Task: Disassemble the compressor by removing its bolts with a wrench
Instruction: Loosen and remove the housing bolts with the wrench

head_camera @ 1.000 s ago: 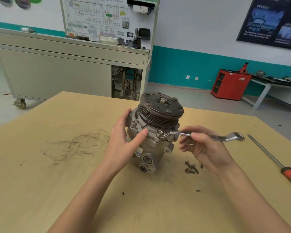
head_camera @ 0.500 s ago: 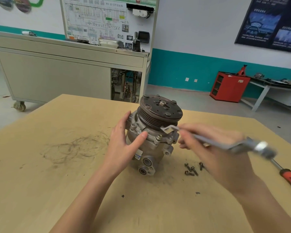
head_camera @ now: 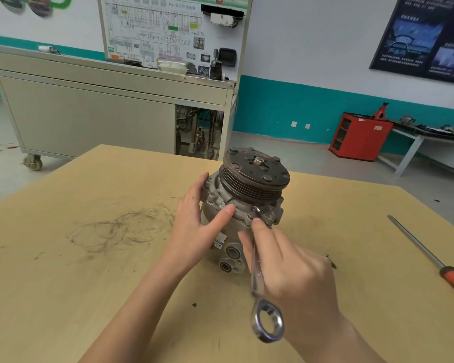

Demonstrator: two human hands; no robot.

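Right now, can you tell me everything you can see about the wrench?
The wrench is shiny silver metal, long and thin, with a ring at its near end that has little notches inside. It points away from the camera toward the compressor, and its far end seems to touch it, though that tip is mostly hidden. The right hand grips the shaft and covers part of it. The ring end sticks out free.
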